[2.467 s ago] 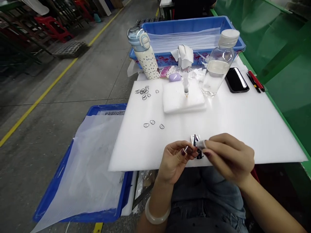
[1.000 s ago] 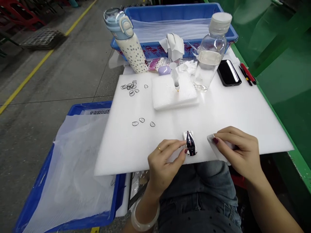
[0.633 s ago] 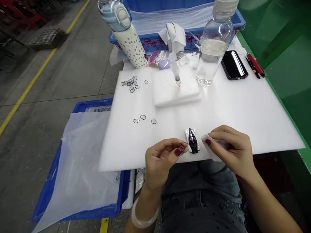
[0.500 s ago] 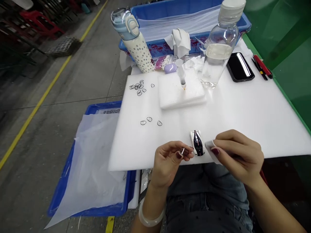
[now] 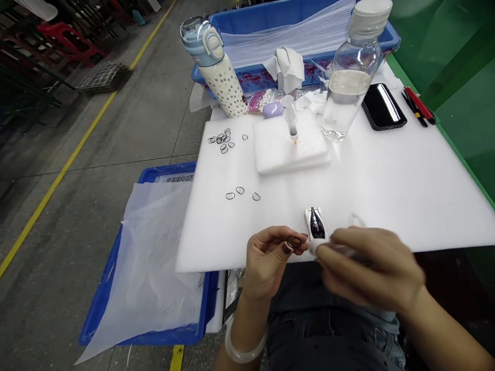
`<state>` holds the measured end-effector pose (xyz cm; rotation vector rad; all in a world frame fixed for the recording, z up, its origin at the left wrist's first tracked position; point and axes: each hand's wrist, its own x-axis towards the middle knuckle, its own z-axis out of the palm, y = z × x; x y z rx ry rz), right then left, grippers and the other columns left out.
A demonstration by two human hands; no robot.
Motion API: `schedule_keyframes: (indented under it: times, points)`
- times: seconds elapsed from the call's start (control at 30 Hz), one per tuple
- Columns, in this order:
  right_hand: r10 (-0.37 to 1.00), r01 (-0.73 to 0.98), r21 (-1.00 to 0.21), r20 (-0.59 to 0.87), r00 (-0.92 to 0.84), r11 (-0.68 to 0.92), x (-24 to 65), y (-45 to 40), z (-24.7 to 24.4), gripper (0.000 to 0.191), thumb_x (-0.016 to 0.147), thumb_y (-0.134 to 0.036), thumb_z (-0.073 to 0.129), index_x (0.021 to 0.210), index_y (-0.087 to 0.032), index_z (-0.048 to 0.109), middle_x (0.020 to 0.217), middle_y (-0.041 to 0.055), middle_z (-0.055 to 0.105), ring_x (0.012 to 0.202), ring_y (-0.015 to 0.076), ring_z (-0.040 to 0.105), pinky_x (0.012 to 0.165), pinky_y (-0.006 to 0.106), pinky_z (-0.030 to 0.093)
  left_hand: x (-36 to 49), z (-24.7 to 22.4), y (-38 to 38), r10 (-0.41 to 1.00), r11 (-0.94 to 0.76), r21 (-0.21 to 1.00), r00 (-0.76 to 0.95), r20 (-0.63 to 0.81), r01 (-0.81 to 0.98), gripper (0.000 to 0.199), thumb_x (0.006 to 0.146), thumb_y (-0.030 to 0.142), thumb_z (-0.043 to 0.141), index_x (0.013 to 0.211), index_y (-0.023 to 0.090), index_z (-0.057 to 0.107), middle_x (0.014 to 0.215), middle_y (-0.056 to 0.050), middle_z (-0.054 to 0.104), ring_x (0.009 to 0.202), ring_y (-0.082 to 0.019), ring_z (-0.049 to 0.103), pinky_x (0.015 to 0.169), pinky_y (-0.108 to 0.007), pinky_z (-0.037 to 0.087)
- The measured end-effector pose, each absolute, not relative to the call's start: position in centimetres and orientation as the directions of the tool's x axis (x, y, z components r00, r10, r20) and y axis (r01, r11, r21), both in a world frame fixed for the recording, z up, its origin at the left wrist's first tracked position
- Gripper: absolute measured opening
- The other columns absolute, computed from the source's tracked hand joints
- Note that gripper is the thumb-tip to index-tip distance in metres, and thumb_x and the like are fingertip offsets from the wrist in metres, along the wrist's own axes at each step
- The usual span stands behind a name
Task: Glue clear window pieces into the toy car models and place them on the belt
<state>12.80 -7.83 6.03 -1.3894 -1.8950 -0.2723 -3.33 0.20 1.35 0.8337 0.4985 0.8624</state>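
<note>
My left hand (image 5: 266,265) pinches a small clear piece with a dark rim (image 5: 294,241) between thumb and fingers, above the front edge of the white foam board. Blurred by motion, my right hand (image 5: 377,268) is closed on a white cloth (image 5: 318,246), whose tip is close to the dark-rimmed piece; whether they touch I cannot tell. Just behind my hands lies a white and black toy car (image 5: 317,225), partly hidden by the cloth. Similar dark-rimmed pieces (image 5: 240,190) lie loose on the board, with a cluster (image 5: 220,138) of several more farther back.
A foam block (image 5: 270,154) carries a syringe (image 5: 292,126). Behind stand a dotted flask (image 5: 224,85) and a clear bottle (image 5: 344,98) of liquid. A phone (image 5: 383,106) and a red-handled tool (image 5: 419,104) lie right. Blue trays stand behind (image 5: 247,13) and lower left (image 5: 100,304).
My right hand has moved left with the cloth, up to the piece in my left hand, and now covers part of the toy car. My left hand has stayed nearly still.
</note>
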Motion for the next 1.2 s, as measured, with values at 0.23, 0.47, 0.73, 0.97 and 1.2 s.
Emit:
schedule_keyframes:
  times: [0.23, 0.47, 0.73, 0.97, 1.2]
  points:
    - [0.704, 0.884, -0.434, 0.683, 0.196, 0.175, 15.8, -9.5, 5.3, 0.022, 0.081, -0.008, 0.069, 0.095, -0.025, 0.069, 0.080, 0.0039, 0.062, 0.059, 0.0135, 0.057, 0.043, 0.026, 0.042, -3.7, 1.7, -0.1, 0.815, 0.259, 0.894, 0.579, 0.000, -0.364, 0.010, 0.086, 0.022, 0.078, 0.096, 0.024, 0.079, 0.091, -0.005, 0.077, 0.082, -0.014, 0.074, 0.080, -0.017, 0.060]
    - [0.747, 0.796, -0.522, 0.650, 0.137, 0.308, 12.7, -8.5, 4.9, 0.013, 0.088, -0.014, 0.063, 0.097, -0.020, 0.069, 0.083, 0.0036, 0.064, 0.053, 0.0074, 0.052, 0.044, 0.021, 0.043, -3.3, 1.6, 0.0, 0.805, 0.400, 0.820, 0.586, -0.099, -0.411, 0.014, 0.077, 0.032, 0.086, 0.087, 0.026, 0.079, 0.080, -0.004, 0.077, 0.067, -0.013, 0.073, 0.061, -0.013, 0.059]
    - [0.773, 0.874, -0.248, 0.602, -0.198, 0.417, 10.9, -7.2, 6.6, 0.024, 0.092, -0.010, 0.051, 0.074, -0.016, 0.066, 0.070, 0.0035, 0.060, 0.055, 0.0114, 0.051, 0.044, 0.028, 0.040, -2.7, 2.2, -0.2, 0.877, 0.327, 0.854, 0.467, -0.114, -0.405, 0.019, 0.066, 0.034, 0.093, 0.076, 0.027, 0.079, 0.069, -0.001, 0.074, 0.054, -0.010, 0.068, 0.060, -0.015, 0.059]
    - [0.815, 0.899, -0.398, 0.573, 0.087, 0.184, 15.3, -9.4, 9.2, 0.016, 0.095, -0.024, 0.056, 0.085, -0.022, 0.068, 0.080, 0.0033, 0.066, 0.052, 0.0093, 0.051, 0.044, 0.028, 0.038, -3.1, 1.7, -0.4, 0.859, 0.315, 0.857, 0.506, -0.074, -0.409, 0.014, 0.075, 0.033, 0.088, 0.084, 0.025, 0.079, 0.080, -0.004, 0.077, 0.067, -0.014, 0.074, 0.062, -0.015, 0.060]
    - [0.617, 0.196, -0.962, 0.271, 0.739, 0.189, 18.9, -10.9, 3.7, 0.028, 0.085, -0.040, 0.074, 0.070, -0.023, 0.058, 0.078, 0.0061, 0.067, 0.069, 0.0203, 0.064, 0.055, 0.033, 0.050, -3.9, 1.4, -0.5, 0.864, -0.244, 0.970, 0.455, 0.218, -0.001, 0.020, 0.084, 0.012, 0.074, 0.101, 0.023, 0.075, 0.092, -0.002, 0.075, 0.084, -0.015, 0.072, 0.080, -0.025, 0.062]
